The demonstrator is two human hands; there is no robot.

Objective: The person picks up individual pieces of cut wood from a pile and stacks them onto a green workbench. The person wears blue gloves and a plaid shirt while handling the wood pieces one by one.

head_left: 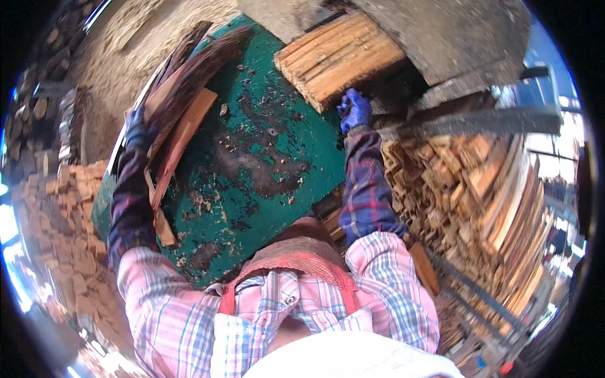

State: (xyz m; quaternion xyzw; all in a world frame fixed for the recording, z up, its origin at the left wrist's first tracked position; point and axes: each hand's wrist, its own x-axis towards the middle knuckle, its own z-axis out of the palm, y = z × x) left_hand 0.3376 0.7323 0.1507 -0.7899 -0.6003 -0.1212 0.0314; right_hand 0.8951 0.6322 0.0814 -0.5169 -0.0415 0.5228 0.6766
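My left hand (pixel 140 131), in a blue glove, grips the outer edge of a long wood slab (pixel 165 96) at the left side of the green table (pixel 283 151). A dark, bark-covered slab (pixel 208 66) lies along it, and a narrower reddish wood strip (pixel 183 142) rests just to the right. My right hand (pixel 355 110), also gloved, is closed beside the near right corner of a stack of wood boards (pixel 340 57) at the far edge. Whether anything is inside its curled fingers is hidden.
A grey metal bar (pixel 479 123) runs off to the right, beyond my right forearm. Below it a large pile of cut wood pieces (pixel 441 170) stands with long slats (pixel 517 220). More wood blocks (pixel 63 220) are heaped at the left. Chips and dark worn patches mark the table.
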